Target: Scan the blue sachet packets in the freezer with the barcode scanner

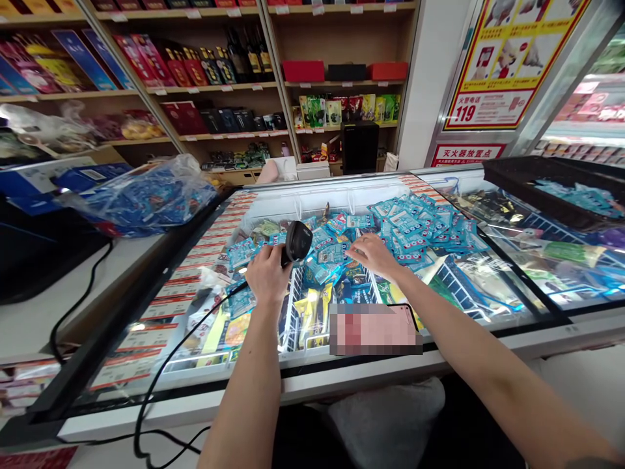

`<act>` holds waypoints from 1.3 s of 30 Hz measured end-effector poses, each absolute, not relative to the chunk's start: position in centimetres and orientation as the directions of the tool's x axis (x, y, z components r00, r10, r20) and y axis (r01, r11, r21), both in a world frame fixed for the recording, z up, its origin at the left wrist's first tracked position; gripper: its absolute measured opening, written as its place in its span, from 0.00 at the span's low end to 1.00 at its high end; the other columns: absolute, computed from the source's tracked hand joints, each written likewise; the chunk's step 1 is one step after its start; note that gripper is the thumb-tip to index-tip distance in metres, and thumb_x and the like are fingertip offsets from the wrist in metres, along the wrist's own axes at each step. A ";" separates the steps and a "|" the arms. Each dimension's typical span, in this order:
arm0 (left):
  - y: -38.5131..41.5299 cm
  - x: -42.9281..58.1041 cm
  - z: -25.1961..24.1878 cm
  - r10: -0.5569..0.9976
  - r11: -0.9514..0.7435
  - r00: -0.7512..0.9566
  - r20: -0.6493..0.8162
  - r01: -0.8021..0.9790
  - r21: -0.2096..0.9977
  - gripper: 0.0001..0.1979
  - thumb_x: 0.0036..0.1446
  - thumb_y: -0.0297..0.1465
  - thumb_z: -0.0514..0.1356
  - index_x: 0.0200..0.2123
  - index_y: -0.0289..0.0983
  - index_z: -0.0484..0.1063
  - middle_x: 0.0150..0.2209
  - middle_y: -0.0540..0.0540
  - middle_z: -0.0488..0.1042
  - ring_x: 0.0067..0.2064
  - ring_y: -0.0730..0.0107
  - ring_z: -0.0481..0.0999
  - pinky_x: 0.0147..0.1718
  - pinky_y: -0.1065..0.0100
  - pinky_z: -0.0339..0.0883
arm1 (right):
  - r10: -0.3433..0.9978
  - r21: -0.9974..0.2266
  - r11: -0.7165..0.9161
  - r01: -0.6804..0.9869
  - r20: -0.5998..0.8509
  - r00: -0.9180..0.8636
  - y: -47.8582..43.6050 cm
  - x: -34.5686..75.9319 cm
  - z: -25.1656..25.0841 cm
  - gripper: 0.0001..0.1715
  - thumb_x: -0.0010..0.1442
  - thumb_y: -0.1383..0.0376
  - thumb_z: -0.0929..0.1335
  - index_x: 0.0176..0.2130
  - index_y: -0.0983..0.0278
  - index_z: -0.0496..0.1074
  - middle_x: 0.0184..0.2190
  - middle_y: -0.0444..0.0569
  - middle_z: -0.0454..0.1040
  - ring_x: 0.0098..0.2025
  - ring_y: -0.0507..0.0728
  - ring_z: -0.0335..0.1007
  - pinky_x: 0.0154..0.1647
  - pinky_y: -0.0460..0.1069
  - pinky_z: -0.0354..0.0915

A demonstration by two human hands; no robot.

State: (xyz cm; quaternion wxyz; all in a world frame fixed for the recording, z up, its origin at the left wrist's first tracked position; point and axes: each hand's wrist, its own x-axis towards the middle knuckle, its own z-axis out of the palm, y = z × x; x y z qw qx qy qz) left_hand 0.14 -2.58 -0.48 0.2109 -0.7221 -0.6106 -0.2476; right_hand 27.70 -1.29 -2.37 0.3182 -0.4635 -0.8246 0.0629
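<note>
My left hand (pixel 267 277) is wrapped round the handle of a black barcode scanner (pixel 297 242), its head tilted to the right. A black cable trails from it toward the front left. My right hand (pixel 372 254) is over the blue packets, palm down, with fingers stretched to the left and apart; I see nothing held in it. Close to its fingertips lies a small blue packet (pixel 332 254), one of several scattered on the freezer's glass top. To the right of that hand is a big heap of similar blue packets (pixel 407 225).
A phone (pixel 407 314) with a blurred screen lies at the front edge of the glass-topped chest freezer (pixel 312 385). A plastic bag of blue packets (pixel 151 192) sits at the left. Right, a dark open box (pixel 527 174) holds more packets. Stocked shelves (pixel 219 88) stand behind.
</note>
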 end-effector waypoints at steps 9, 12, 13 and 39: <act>-2.7 0.4 -0.5 0.790 -0.193 0.162 0.591 0.981 -0.011 0.16 0.56 0.37 0.54 0.48 0.41 0.67 0.41 0.41 0.72 0.42 0.56 0.71 0.35 0.61 0.57 | 0.861 -0.388 0.447 0.806 0.430 -0.270 -0.4 26.8 -4.2 0.36 0.56 0.41 0.62 0.58 0.54 0.61 0.58 0.49 0.63 0.64 0.65 0.48 0.64 0.68 0.27; -2.6 0.5 -0.6 0.785 -0.186 0.166 0.596 0.982 -0.029 0.16 0.56 0.37 0.54 0.47 0.41 0.67 0.40 0.42 0.71 0.42 0.55 0.71 0.35 0.61 0.57 | 0.868 -0.399 0.448 0.800 0.408 -0.283 -0.4 26.9 -4.2 0.41 0.51 0.40 0.65 0.57 0.56 0.61 0.58 0.52 0.64 0.64 0.67 0.47 0.63 0.69 0.27; -2.6 0.5 -0.7 0.782 -0.185 0.171 0.599 0.982 -0.038 0.16 0.56 0.38 0.54 0.47 0.41 0.67 0.40 0.42 0.71 0.41 0.55 0.71 0.35 0.61 0.57 | 0.870 -0.411 0.447 0.795 0.406 -0.280 -0.4 27.0 -4.2 0.42 0.49 0.40 0.67 0.56 0.57 0.62 0.56 0.53 0.65 0.64 0.67 0.48 0.63 0.69 0.28; -2.7 1.7 -0.7 0.719 -0.524 0.512 0.469 0.843 -0.117 0.18 0.53 0.31 0.57 0.49 0.41 0.67 0.44 0.43 0.72 0.45 0.57 0.72 0.40 0.62 0.61 | 0.873 -0.817 0.348 0.460 0.462 0.159 -0.1 29.7 -3.4 0.25 0.56 0.60 0.64 0.53 0.59 0.58 0.32 0.45 0.71 0.37 0.59 0.70 0.48 0.58 0.63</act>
